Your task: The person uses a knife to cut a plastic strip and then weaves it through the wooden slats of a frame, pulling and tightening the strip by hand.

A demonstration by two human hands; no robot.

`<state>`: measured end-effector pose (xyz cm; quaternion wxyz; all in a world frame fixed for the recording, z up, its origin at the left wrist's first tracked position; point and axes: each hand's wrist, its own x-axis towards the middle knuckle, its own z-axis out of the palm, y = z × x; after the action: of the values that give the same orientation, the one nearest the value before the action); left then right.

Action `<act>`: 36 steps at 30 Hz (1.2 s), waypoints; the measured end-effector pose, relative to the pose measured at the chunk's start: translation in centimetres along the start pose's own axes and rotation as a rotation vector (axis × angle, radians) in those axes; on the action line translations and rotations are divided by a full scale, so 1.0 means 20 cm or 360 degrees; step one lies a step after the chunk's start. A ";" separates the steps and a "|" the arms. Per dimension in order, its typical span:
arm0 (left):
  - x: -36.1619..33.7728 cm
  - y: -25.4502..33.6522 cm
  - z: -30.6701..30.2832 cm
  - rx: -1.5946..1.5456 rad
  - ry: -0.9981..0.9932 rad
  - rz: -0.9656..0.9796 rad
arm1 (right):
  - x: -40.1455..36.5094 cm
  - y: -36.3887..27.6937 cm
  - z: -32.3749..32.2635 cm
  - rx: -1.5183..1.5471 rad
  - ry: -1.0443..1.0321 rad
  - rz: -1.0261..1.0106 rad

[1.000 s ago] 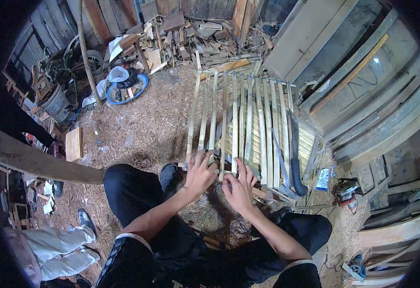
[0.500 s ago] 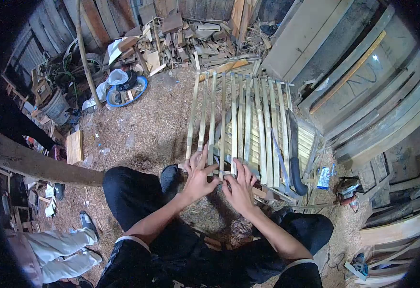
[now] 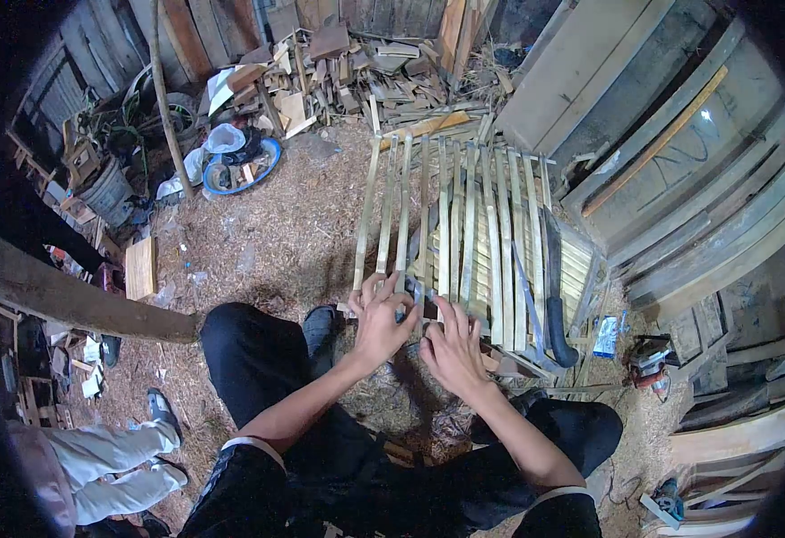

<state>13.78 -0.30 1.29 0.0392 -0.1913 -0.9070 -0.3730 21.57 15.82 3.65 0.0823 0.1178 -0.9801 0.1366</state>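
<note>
As wooden slats [image 3: 444, 215] run near to far, left hand [image 3: 380, 332] and right hand [image 3: 456, 357] sit at near ends; fingers bent, grip unclear.

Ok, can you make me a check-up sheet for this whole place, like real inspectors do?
Surface: littered floor.
Job's things: pale slats in a row; black-handled tool towards their right side.
Clutter: scrap pile; blue basin with things in it; bucket.
Grips: left grip and right grip at the slats' near ends; firmness unclear.
Cables: thin dark curl, lower right, perhaps one.
Surroundings: board wall; someone's legs, lower left.
</note>
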 end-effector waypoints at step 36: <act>0.02 -0.02 -0.04 -0.0687 0.0066 -0.0086 | 0.03 0.10 -0.17 0.0873 0.0041 0.0150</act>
<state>13.07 -1.01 1.64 0.0059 -0.1633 -0.8100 -0.5633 20.97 18.52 6.43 0.0535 0.0883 -0.9098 0.4019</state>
